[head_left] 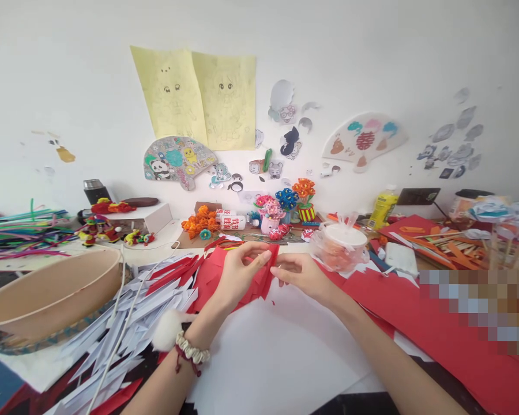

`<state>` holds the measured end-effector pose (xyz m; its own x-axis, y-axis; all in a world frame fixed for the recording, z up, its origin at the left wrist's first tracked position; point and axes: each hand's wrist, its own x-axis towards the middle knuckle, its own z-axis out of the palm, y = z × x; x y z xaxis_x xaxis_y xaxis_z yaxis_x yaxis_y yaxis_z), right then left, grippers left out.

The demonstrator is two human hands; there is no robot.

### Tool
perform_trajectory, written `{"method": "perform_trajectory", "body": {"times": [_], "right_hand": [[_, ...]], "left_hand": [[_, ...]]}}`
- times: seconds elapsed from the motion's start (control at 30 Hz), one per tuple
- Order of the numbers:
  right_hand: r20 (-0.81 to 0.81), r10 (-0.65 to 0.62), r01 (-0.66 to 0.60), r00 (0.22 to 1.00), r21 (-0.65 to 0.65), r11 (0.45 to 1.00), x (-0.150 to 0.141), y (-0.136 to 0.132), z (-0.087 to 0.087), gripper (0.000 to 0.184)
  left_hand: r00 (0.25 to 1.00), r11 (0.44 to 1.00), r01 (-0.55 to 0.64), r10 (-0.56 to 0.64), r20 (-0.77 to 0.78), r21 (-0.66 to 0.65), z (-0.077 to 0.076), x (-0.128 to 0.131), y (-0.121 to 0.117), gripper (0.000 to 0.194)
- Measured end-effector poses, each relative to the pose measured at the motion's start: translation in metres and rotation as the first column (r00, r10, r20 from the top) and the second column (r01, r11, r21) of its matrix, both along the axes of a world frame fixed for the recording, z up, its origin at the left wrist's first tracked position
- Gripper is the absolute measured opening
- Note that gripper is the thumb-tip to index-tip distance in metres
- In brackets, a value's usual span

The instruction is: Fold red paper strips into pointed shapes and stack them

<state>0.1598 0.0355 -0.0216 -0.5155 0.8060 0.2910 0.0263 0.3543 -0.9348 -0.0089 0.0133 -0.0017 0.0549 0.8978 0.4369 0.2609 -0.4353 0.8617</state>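
Note:
My left hand (241,271) is closed on a folded piece of red paper (274,257), with thumb and fingers pinching it near the top. At that paper's right edge, the thumb and fingertips of my right hand (303,275) are pressed together on it. Loose red paper pieces (208,274) lie behind and under my left hand. Below both hands spreads a large white sheet (281,351), with a tiny red scrap on it. A beaded bracelet (192,351) and a white fluffy ball (169,329) are at my left wrist.
Folded white paper strips (142,311) heap up on the left beside a tan basin (56,288); a white cable crosses them. Long red sheets (415,317) cover the right. Behind stand a bagged white-lidded tub (343,242), pipe-cleaner flowers (286,199) and a yellow bottle (383,208).

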Motion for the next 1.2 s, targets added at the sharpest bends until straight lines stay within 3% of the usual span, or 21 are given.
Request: {"method": "perform_trajectory", "body": {"times": [0.27,0.43,0.7,0.83,0.97,1.07,1.2], "right_hand": [[-0.045,-0.107,0.108,0.993,0.010,0.994,-0.003,0.003,-0.003,0.030],[-0.137,-0.069,0.055,0.988,-0.102,0.993,-0.005,0.000,-0.002,0.038],[-0.133,-0.059,0.042,0.989,-0.128,0.991,-0.007,-0.003,-0.002,0.039],[-0.139,-0.093,0.077,0.986,-0.113,0.991,-0.005,0.000,-0.006,0.040],[-0.171,-0.133,0.108,0.976,-0.148,0.983,-0.005,0.003,-0.007,0.041],[-0.203,-0.133,0.100,0.970,-0.165,0.981,-0.005,0.002,-0.005,0.039],[-0.227,-0.147,0.118,0.963,-0.135,0.984,-0.005,0.003,-0.006,0.036]], "left_hand": [[0.991,0.991,-0.133,0.134,-0.031,0.027,0.000,0.001,-0.001,0.020],[0.977,0.979,-0.196,0.199,-0.079,0.049,-0.002,0.005,-0.001,0.016],[0.854,0.911,-0.349,0.405,-0.326,0.219,-0.003,0.007,-0.006,0.010],[0.732,0.835,-0.317,0.517,-0.444,0.449,-0.009,0.007,-0.007,0.016],[0.568,0.724,-0.162,0.624,-0.537,0.670,-0.012,0.006,-0.008,0.020],[0.484,0.685,-0.041,0.650,-0.585,0.727,-0.012,0.004,-0.009,0.023],[0.430,0.638,0.029,0.687,-0.586,0.770,-0.010,0.000,-0.009,0.025]]}}
